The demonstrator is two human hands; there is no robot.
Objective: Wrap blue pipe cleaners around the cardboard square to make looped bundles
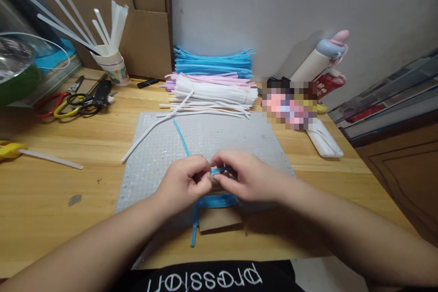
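Just in front of me, a blue pipe cleaner (221, 171) lies along the top of a brown cardboard piece (221, 222). My left hand (186, 175) pinches near its left part, thumb against forefinger. One blue strand (180, 137) sticks up behind that hand, while another blue end (193, 235) hangs down beside the cardboard. From the other side my right hand (244, 175) closes thumb and fingers on the same pipe cleaner. More blue strands (219, 200) run across the cardboard below my hands. My fingers hide part of the work.
Under my hands lies a grey cutting mat (143, 164). Behind it are bundles of white (219, 91), pink (232, 80) and blue pipe cleaners (214, 61). Scissors (58, 105), a cup of white sticks (111, 66) and a glue gun (12, 149) stand left; a bottle (311, 64) leans right.
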